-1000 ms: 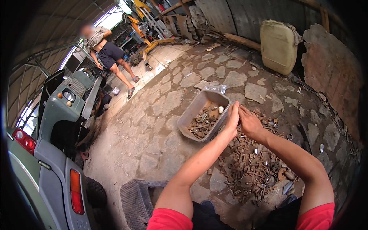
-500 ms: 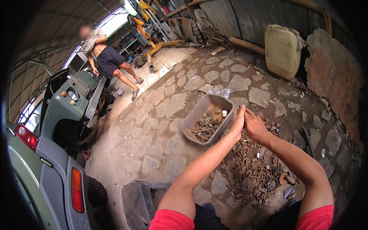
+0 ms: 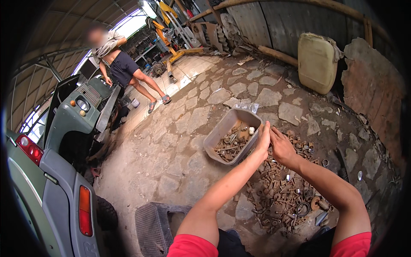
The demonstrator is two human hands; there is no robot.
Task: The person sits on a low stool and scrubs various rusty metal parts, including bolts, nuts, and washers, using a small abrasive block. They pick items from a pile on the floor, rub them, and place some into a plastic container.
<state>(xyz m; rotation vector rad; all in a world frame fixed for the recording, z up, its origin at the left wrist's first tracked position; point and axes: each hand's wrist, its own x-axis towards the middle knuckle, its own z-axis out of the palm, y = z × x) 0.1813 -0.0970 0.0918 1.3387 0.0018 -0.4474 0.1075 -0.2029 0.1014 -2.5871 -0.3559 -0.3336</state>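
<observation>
Two hands (image 3: 263, 143) (image 3: 283, 150) hover close together, fingers (image 3: 266, 131) straight, any grip unclear, beside a tub (image 3: 223, 127) whose walls keep bolts (image 3: 229, 143) off the heap (image 3: 277, 182).

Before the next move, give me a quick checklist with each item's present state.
1. Left hand and right hand open: ok.
2. Palms empty: cannot tell; inner surfaces hidden.
3. Grey bin upright on the ground: ok.
4. Left hand clear of grey bin: cannot tell; they overlap in view.
5. Area beside grey bin free of rusty hardware: not ok; scattered pile.
6. Other person clear of hands: ok.
</observation>
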